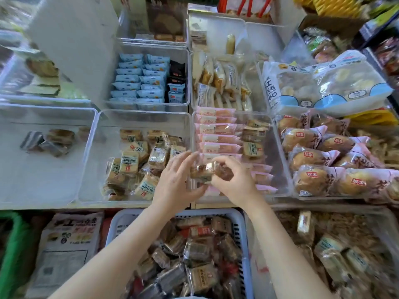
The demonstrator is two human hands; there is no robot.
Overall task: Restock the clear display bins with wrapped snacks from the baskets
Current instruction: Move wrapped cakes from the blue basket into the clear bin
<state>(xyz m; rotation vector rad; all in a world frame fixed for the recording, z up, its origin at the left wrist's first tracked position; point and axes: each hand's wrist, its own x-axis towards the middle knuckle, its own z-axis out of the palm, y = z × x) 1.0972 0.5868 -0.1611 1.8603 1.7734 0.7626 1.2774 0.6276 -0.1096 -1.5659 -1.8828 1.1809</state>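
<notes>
Both my hands meet over the front edge of the clear bin (278, 152) that holds pink-wrapped cakes and a few brown wrapped snacks. My right hand (234, 180) pinches a brown wrapped snack (212, 172) with curled fingers. My left hand (176, 180) lies against the snack's left end, fingers fairly straight. The neighbouring clear bin (90, 152) to the left holds tan wrapped cakes. Below my forearms stands a pale blue basket (117, 223) full of brown wrapped snacks.
A nearly bare clear bin (13, 169) sits at far left with a few dark snacks. Bins of blue packets (138, 80) and cream rolls (218, 76) lie behind. Bread buns (319, 160) fill the right bin. A second basket of snacks (336, 255) sits at lower right.
</notes>
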